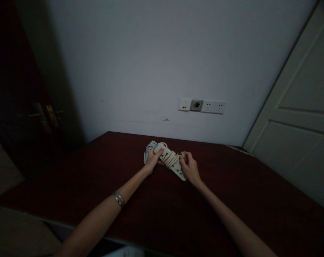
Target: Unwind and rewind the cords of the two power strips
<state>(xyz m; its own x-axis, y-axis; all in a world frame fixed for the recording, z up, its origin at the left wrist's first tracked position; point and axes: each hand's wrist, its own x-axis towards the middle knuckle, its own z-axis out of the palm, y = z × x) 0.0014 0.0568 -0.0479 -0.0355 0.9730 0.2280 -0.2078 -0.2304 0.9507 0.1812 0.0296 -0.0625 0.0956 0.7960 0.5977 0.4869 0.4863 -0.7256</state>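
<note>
A power strip [177,167] lies at the centre of the frame on a dark red table [231,200], set slantwise, with its pale cord [169,157] wound around it in several turns. Both hands are on it, one at each end. The left hand [152,161] is closed on the upper-left end, its thumb pressed over the outermost loop. The right hand [190,168] is closed on the lower-right end, fingers curled at the last turn of cord. Whether the strip rests on the table or is raised just off it, I cannot tell. A bit of blue and white shows under the left end, too small to name.

The step in hand appears to be working the wound cord, with the strip steadied between the two hands; the light is too dim to tell winding from unwinding. Any further move on the coil would call for one hand to keep the strip firm while the other finds the free end and guides a single loop, so that the turns do not slip or tangle.

A bracelet [119,198] sits on the left wrist. Wall sockets [203,106] show above, a dark door [30,107] at left, a white door [301,107] at right.
</note>
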